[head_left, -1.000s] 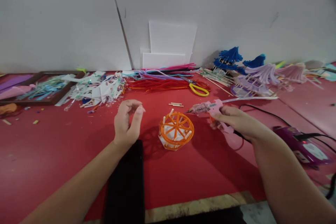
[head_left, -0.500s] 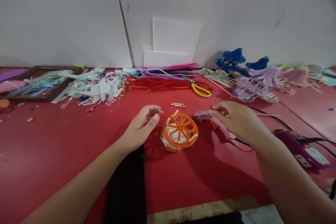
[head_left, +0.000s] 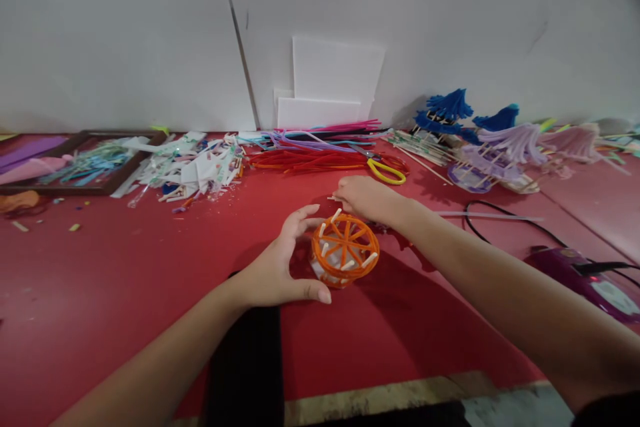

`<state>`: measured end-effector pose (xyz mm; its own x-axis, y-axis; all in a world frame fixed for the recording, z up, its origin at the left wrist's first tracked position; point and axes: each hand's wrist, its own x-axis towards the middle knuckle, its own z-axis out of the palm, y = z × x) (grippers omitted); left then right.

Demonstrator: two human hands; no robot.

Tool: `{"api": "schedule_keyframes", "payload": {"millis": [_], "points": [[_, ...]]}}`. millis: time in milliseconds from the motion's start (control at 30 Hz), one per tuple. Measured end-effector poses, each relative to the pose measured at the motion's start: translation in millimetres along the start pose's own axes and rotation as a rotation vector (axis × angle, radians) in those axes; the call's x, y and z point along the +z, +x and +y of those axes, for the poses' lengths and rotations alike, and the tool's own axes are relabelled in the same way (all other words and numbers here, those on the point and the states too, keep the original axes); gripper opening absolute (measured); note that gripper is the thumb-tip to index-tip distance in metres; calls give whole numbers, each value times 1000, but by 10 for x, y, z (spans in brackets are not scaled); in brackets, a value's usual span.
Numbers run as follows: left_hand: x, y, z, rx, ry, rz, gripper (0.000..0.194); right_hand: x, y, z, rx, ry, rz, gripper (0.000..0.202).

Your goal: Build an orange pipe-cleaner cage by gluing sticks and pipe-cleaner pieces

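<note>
Reaching hand: the right hand (head_left: 364, 199) stretches past the far side of the orange wheel frame (head_left: 345, 248), fingers curled down over the short wooden sticks (head_left: 334, 199) on the red table (head_left: 125, 293); whether they already pinch one cannot be told.
Bracing hand: the left hand (head_left: 285, 265) is spread in an open cup against the frame's near-left side, fingertips at its rim, thumb stretched along the table below it.
Frame's place: between the two hands, just right of the left palm, resting on a white base with short white pegs standing around its ring.
Change from a second ago: the pink glue gun that the right hand held is gone from the grip and hidden behind that wrist; the left hand, then raised and pinched in the air, has come down to the frame.
Meaning, as a judgement: gluing looks paused; the frame is being steadied while another stick is fetched.
Beyond the right hand: yellow-handled scissors (head_left: 385, 171) and a heap of pipe cleaners (head_left: 310, 153).
Right of the right forearm: a black cable (head_left: 493, 235) and a purple power strip (head_left: 585, 273).
</note>
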<state>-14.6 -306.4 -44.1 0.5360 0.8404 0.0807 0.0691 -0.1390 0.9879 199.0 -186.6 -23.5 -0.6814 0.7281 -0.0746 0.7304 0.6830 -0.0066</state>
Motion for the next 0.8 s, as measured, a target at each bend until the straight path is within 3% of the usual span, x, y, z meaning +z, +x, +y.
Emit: {"api": "schedule_keyframes", "payload": {"millis": [233,433,600,800], "points": [[1,13,-26,-3,-66,-25,110,-26,9,7,10,-43,-61,22],[2,14,-33,0,-22,-22,112,-1,-21,9,34,21,10,22],[-11,16,-62,14,34,-20,114,4,-64,7,96,164,148,17],[-11,12,-122,128,123,-22,112,-53,-170,60,234,434,483,23]]}}
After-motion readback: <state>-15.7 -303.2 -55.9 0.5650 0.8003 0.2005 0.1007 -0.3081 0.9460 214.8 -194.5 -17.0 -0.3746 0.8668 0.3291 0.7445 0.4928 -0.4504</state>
